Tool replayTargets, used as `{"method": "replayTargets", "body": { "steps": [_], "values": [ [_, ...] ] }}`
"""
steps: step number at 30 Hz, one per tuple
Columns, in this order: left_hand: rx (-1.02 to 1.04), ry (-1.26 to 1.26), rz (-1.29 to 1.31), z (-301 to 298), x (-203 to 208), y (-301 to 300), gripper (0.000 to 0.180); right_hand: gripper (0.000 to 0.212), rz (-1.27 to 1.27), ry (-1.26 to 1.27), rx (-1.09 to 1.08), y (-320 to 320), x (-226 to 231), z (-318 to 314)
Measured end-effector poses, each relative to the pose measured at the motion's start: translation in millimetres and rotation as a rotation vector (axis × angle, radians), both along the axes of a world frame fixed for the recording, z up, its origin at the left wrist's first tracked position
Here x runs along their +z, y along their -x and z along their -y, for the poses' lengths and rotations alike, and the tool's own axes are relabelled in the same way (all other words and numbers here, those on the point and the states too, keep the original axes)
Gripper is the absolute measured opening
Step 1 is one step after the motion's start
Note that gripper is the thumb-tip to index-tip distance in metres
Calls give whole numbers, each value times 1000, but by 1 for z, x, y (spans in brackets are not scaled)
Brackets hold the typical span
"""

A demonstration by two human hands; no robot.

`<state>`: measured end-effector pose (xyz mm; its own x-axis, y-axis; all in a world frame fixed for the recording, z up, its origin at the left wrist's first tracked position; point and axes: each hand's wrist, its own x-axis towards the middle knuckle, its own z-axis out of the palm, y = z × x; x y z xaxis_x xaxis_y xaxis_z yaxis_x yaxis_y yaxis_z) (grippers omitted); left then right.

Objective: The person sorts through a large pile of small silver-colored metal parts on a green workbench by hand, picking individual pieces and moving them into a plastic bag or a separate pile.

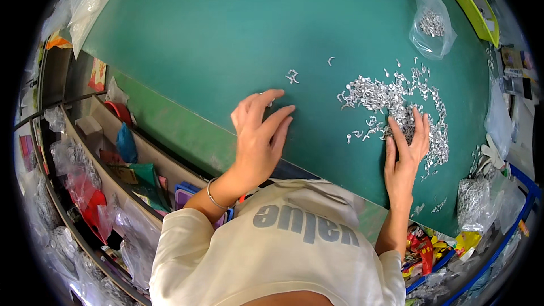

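A loose pile of small silvery metal pieces (368, 93), with rounded ends and curved stems, lies on the green tabletop (226, 28). My right hand (407, 150) rests at the near side of this pile, fingers spread and fingertips among the pieces. To the left, my left hand (259, 130) is low over the table near its edge, fingers bent and apart. A small silvery glint shows by its fingers; whether it holds a piece is unclear. Just beyond that hand sits a little cluster of pieces (292, 76), and one single piece (331, 61) lies farther off.
A clear bag of metal pieces (432, 25) lies at the far right, beside a yellow-green tray (473, 5). Another filled bag (475, 204) is near the right edge. Shelving with bags and packets (113, 147) runs along the left. Colourful wrappers (422, 249) lie below right.
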<state>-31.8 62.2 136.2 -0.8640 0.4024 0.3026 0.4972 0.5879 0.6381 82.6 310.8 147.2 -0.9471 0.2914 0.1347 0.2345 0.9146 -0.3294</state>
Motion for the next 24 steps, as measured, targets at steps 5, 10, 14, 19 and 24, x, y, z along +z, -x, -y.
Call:
{"method": "replayTargets", "body": {
  "steps": [5,10,14,19,24],
  "values": [
    [-306,-73,57,-35,-2,-12,37,37,108,98,192,10,18,26],
    [-366,-29,168,-59,-1,-26,38,34,24,30,47,-7,5,4],
    [-342,10,106,-60,-6,-24,31,34,21,107,24,-16,7,7],
    [-191,87,36,-44,-4,-13,27,33,15,36,-18,-26,2,-5],
    [-62,156,11,-32,2,-6,28,32,-166,90,-89,-26,-1,-14]
  ]
}}
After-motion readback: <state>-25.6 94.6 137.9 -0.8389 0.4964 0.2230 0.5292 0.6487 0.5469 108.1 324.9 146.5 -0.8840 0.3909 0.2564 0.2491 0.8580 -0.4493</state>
